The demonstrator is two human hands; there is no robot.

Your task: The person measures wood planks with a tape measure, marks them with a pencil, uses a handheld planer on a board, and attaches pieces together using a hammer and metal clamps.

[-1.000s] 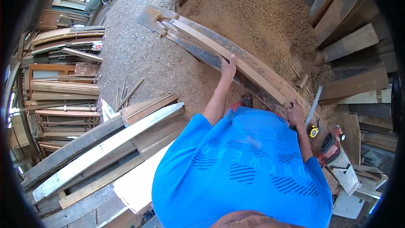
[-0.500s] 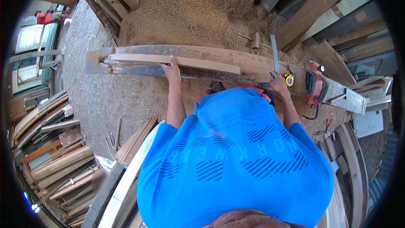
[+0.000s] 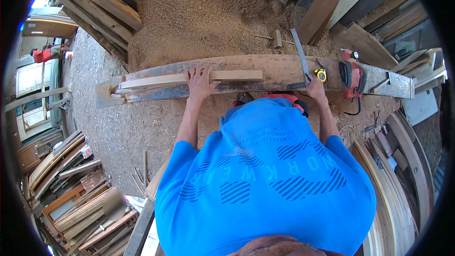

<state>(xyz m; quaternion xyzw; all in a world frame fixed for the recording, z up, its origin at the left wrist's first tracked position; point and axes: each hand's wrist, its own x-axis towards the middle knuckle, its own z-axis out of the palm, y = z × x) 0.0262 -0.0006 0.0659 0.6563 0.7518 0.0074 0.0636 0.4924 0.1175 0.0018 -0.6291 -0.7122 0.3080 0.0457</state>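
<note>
A long pale wood strip (image 3: 239, 75) lies lengthwise on a worn, blue-stained plank bench (image 3: 279, 65). My left hand (image 3: 200, 83) rests across the strip near its middle, fingers spread over the top. Toward the bench's right part, my right hand (image 3: 316, 90) is closed on a metal try square (image 3: 299, 51). The square's long blade slants away across the bench, and its dark stock lies by the near edge. Part of that grip is hidden by the hand itself. A yellow tape measure (image 3: 321, 75) sits just beyond the right hand.
A red and black power tool (image 3: 353, 77) with a cord stands at the bench's right end. Sawdust (image 3: 194, 19) is heaped behind the bench. Boards (image 3: 327, 7) lean at the far right, and stacked timber (image 3: 87, 208) fills the left. Another person (image 3: 42, 55) is far left.
My left hand has gone from gripping the strip's near edge to lying spread over it. The strip has shifted slightly left along the bench. The square's blade has tilted left.
</note>
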